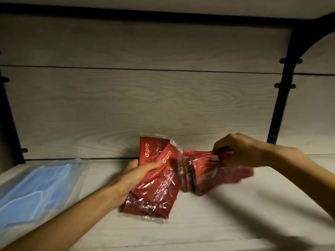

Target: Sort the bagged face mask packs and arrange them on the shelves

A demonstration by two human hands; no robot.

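A clear bag of red "dipro" mask packs (159, 185) is tilted above the pale wooden shelf board (217, 223), near the back panel. My left hand (134, 176) grips its left side, thumb across the front. A second clear bag of red packs (204, 171) hangs just to the right, blurred. My right hand (241, 151) pinches its upper plastic edge from above. The two bags touch or overlap in the middle.
A clear bag of blue face masks (36, 192) lies flat on the shelf at the left. The wood-grain back panel (145, 96) stands behind. Black metal uprights (282, 98) frame the right side and left edge. Another board (163, 6) runs overhead.
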